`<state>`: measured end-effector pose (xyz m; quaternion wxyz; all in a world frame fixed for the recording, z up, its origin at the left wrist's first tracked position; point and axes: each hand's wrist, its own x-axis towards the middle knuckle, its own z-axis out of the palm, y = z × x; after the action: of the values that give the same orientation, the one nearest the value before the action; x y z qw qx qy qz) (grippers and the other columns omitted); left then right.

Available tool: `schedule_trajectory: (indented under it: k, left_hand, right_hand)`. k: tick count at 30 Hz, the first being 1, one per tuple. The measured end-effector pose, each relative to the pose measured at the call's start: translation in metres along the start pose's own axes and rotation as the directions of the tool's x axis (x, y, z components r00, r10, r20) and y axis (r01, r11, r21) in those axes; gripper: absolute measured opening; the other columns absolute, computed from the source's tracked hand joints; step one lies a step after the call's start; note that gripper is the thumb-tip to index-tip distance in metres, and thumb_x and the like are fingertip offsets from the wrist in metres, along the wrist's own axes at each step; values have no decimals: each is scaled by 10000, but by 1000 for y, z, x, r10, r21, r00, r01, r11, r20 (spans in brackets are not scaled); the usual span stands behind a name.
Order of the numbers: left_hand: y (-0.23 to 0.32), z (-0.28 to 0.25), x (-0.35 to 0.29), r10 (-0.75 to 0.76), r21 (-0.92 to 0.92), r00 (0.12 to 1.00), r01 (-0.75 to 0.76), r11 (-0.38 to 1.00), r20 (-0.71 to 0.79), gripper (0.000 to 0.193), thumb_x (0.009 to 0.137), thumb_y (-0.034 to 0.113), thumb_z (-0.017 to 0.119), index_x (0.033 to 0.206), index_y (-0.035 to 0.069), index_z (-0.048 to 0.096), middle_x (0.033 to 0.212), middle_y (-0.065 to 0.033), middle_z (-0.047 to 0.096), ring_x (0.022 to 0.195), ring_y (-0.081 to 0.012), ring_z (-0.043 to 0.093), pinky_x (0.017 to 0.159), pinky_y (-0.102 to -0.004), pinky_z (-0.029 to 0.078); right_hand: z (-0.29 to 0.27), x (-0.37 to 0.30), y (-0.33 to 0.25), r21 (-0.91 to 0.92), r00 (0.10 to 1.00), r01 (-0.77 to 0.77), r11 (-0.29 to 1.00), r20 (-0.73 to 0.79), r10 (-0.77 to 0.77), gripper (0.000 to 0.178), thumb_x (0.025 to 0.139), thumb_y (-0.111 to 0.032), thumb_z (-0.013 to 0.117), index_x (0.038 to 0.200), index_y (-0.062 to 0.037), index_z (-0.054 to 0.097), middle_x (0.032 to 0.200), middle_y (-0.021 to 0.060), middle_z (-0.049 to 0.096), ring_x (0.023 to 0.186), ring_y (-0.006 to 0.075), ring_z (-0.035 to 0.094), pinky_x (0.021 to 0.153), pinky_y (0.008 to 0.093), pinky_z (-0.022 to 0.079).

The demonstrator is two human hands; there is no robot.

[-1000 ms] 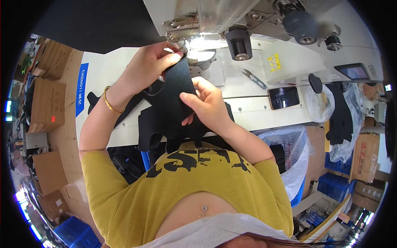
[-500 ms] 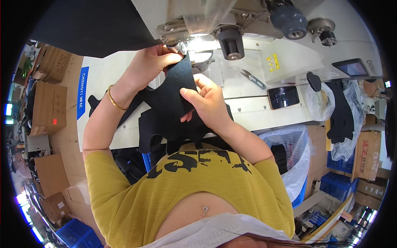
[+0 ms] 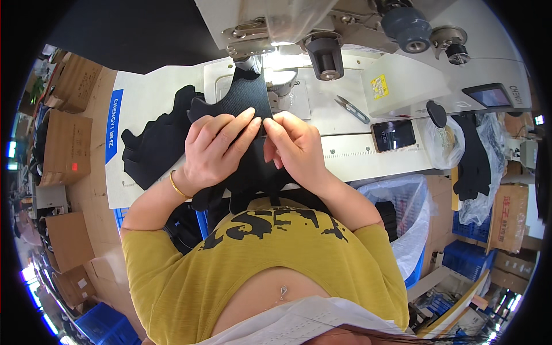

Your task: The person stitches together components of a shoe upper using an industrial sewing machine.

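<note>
A piece of black fabric [image 3: 250,95] runs from under the head of the sewing machine [image 3: 248,64] back toward me. My left hand [image 3: 215,146] is closed on its edge, with the fingertips pinching near the middle. Right beside it, my right hand [image 3: 296,146] pinches the same edge, its thumb and forefinger almost touching the left fingertips. The fabric's lower part hangs over the table's front edge toward my lap. More black cut pieces [image 3: 158,141] lie on the table to the left of my left hand.
Thread snips [image 3: 352,109] and a phone [image 3: 394,135] lie on the white table [image 3: 345,164] to the right. A clear bag [image 3: 445,144] stands beyond the phone. Below the table is a lined blue basket [image 3: 411,224]. Cardboard boxes [image 3: 66,149] stand at the far left.
My left hand has come back from beside the machine's needle area to meet my right hand at the fabric edge. The black pieces at the left now lie spread out and uncovered.
</note>
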<state>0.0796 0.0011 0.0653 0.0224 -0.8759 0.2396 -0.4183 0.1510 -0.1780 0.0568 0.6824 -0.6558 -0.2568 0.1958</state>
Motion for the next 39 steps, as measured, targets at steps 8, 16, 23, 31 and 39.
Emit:
schedule_trajectory:
  k: [8, 16, 23, 31, 39]
  left_hand:
    - [-21, 12, 13, -6, 52, 999, 8, 999, -48, 424, 621, 93, 660, 1041, 76, 715, 1134, -31, 678, 925, -180, 593, 782, -306, 451]
    - [-55, 21, 22, 11, 51, 1000, -10, 999, -20, 415, 636, 58, 649, 1039, 114, 727, 1088, 14, 679, 929, -183, 584, 817, -327, 432]
    - [-66, 30, 24, 0, 34, 999, 2, 999, -39, 471, 613, -11, 646, 1064, 105, 717, 1051, -12, 678, 950, -209, 597, 744, -336, 400]
    - [-76, 30, 16, -215, -59, 974, 211, 976, -67, 214, 794, 86, 671, 999, 33, 697, 915, -55, 666, 865, -205, 597, 761, -335, 446]
    - [-109, 43, -18, -826, -482, 382, 862, 157, 414, 343, 957, 276, 629, 956, -64, 670, 679, 18, 542, 643, -39, 463, 557, -249, 367]
  right_hand:
    - [1, 28, -2, 145, 1000, 23, 989, 11, -25, 261, 988, -215, 530, 819, -28, 595, 576, 32, 606, 442, 51, 500, 419, 206, 376]
    - [3, 30, 4, 152, 1000, 21, 988, 5, -22, 197, 984, -160, 534, 885, -12, 617, 603, 43, 615, 450, 55, 496, 429, 200, 376]
    - [1, 24, 11, 100, 1000, 16, 995, 13, -17, 193, 970, -172, 544, 876, -22, 621, 597, 30, 622, 453, 38, 496, 430, 200, 378]
    - [-30, -8, 24, -689, 987, 131, 713, 24, -159, 288, 856, -257, 705, 890, 13, 611, 798, 131, 614, 729, 273, 622, 634, 371, 512]
    - [-38, -23, 47, -907, 994, 87, 412, 50, -99, 424, 765, -268, 788, 1016, 8, 587, 919, 143, 530, 907, 349, 572, 774, 422, 497]
